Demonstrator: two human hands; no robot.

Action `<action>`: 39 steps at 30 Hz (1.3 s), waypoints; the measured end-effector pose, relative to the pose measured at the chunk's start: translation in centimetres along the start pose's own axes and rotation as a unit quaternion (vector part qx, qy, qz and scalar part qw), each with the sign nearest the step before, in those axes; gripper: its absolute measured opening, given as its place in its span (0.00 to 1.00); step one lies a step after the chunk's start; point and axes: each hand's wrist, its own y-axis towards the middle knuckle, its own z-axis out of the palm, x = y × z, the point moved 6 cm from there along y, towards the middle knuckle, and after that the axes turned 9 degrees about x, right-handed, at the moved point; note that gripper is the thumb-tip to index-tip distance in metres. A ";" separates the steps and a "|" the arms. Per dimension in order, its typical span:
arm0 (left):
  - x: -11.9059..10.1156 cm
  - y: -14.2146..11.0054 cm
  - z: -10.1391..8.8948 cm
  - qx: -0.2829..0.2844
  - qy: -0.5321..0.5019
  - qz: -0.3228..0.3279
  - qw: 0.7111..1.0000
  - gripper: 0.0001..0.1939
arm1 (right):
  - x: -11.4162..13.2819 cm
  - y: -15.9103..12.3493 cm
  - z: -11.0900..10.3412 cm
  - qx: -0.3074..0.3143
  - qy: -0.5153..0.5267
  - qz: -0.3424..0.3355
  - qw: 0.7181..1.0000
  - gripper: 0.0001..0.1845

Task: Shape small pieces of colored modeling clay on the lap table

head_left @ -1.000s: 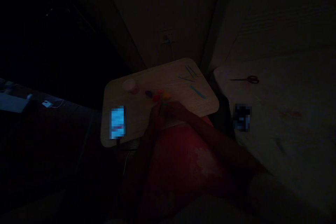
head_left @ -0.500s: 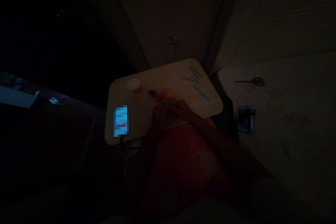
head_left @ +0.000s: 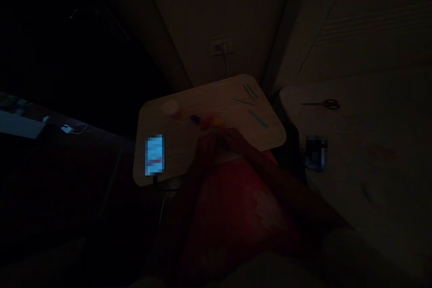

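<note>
In dim light, my left hand (head_left: 205, 145) and my right hand (head_left: 232, 138) meet at the near side of a small wooden table (head_left: 182, 157). Their fingers are closed around a bit of green modelling clay (head_left: 214, 133), mostly hidden between them. Just beyond my fingertips lie blurred lumps of clay: a purple one (head_left: 195, 119), a red one (head_left: 204, 124), a pink one (head_left: 209, 116) and an orange one (head_left: 218, 122). Farther right are a flat teal modelling knife (head_left: 258, 118) and several thin teal sticks (head_left: 245, 101).
A pale-lidded tub (head_left: 171, 108) stands at the table's back left. A lit, pixelated phone (head_left: 154, 155) with a cable sits at the left edge. Scissors (head_left: 320, 104) and a pixelated object (head_left: 315, 153) lie on the surface to the right. A wall socket (head_left: 221, 46) holds a plug.
The picture is darker and blurrier, and the view has shifted very slightly. My hands stay together on the green clay, which shows less now.
</note>
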 end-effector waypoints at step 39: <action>1.2 -0.2 -1.3 -0.125 -0.033 -0.053 0.990 0.16 | -0.2 -0.3 0.7 0.081 0.076 -0.065 0.992 0.12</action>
